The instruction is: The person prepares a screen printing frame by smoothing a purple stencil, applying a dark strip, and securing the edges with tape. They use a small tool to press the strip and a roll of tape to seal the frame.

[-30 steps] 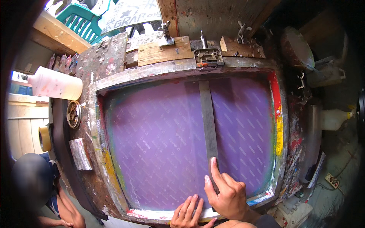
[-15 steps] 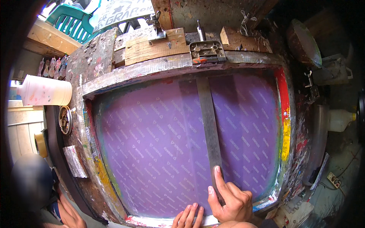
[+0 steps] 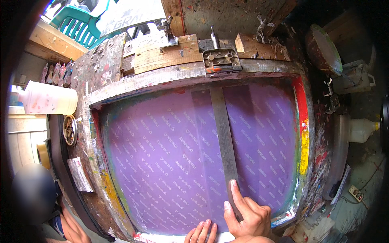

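A purple screen mesh (image 3: 150,174), printed with repeated pale markings, fills a paint-stained frame (image 3: 137,77). A long dark metal ruler (image 3: 221,125) lies down it, right of centre. My right hand (image 3: 249,218) is on the ruler's near end: the index finger reaches along it to press on top, the thumb sits at its left edge and the other fingers are curled. My left hand (image 3: 201,233) rests at the screen's near edge, fingers stretched out, only partly in view. A metal hinge clamp (image 3: 222,60) sits at the frame's far side.
At left are a translucent container (image 3: 52,97), round tin (image 3: 69,130), small block (image 3: 80,174), tape roll (image 3: 43,156) and another person (image 3: 69,227). Wooden blocks (image 3: 164,54) line the back. At right are a bowl (image 3: 324,48), a jug (image 3: 360,130) and a power socket (image 3: 355,193).
The view has shifted and turned slightly. Relative to the screen, my two hands and the ruler show little visible movement.
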### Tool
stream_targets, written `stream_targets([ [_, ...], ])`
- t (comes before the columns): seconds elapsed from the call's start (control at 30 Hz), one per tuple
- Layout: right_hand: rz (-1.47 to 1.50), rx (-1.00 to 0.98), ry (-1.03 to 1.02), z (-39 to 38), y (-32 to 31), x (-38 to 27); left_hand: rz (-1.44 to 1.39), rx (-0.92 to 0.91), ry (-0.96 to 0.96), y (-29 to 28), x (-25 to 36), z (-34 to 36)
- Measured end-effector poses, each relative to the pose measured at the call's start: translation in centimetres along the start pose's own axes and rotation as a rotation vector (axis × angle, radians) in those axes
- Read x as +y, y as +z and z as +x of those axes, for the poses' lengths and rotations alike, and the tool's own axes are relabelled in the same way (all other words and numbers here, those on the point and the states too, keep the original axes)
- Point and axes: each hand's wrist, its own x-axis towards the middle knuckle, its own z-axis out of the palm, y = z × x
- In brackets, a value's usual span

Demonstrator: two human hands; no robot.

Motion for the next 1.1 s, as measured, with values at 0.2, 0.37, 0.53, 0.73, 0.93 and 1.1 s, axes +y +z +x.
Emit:
stream_targets([
  [0.2, 0.004, 0.004, 0.008, 0.1, 0.0, 0.0, -0.026, 0.007, 0.014, 0.2, -0.1, -0.2],
  [0.37, 0.014, 0.001, 0.020, 0.2, -0.1, -0.2, -0.012, -0.009, 0.038, 0.5, -0.1, -0.7],
  [0.53, 0.017, -0.014, 0.043, 0.3, -0.2, -0.2, -0.011, 0.060, 0.098, 1.1, -0.6, -0.4],
  [0.73, -0.022, -0.063, 0.126, 0.4, -0.3, -0.6, -0.137, 0.047, 0.071, -0.7, -0.9, 1.1],
  [0.93, -0.155, -0.094, -0.056, -0.4, 0.4, 2.0, -0.339, 0.095, -0.112, -2.3, -0.1, 2.9],
  [1.1, -0.101, -0.025, -0.127, -0.7, -0.2, 2.6, -0.397, 0.098, -0.156, -3.2, 0.2, 2.6],
])
